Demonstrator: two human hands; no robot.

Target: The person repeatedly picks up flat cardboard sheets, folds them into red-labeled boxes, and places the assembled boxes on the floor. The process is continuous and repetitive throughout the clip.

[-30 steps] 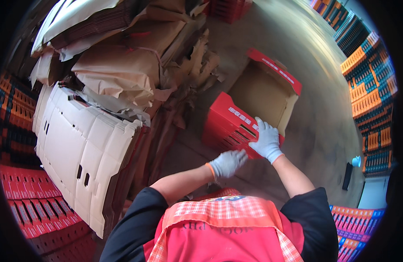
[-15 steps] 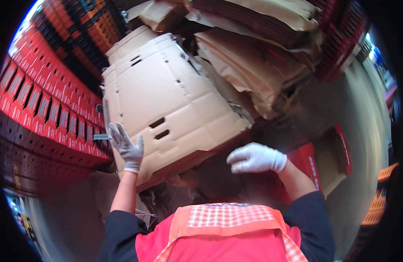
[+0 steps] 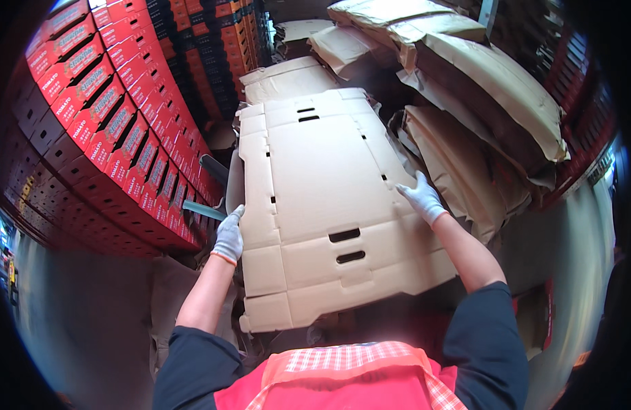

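Head view: left hand (image 3: 229, 236) and right hand (image 3: 421, 197), both gloved, grip opposite edges of a flat cardboard blank (image 3: 329, 198), fingers curled around it, beside stacked red boxes (image 3: 104, 116).

The near edge of the flat cardboard sheet (image 3: 329, 205) is hidden behind the person's red vest (image 3: 343, 379), and the stack beneath it is covered. The fingertips of the left hand (image 3: 229, 236) are tucked out of sight behind the sheet's side edge. The rows of red boxes (image 3: 104, 130) are cut off by the dark rim, and a red box (image 3: 542, 321) at the right is mostly hidden behind the right sleeve.
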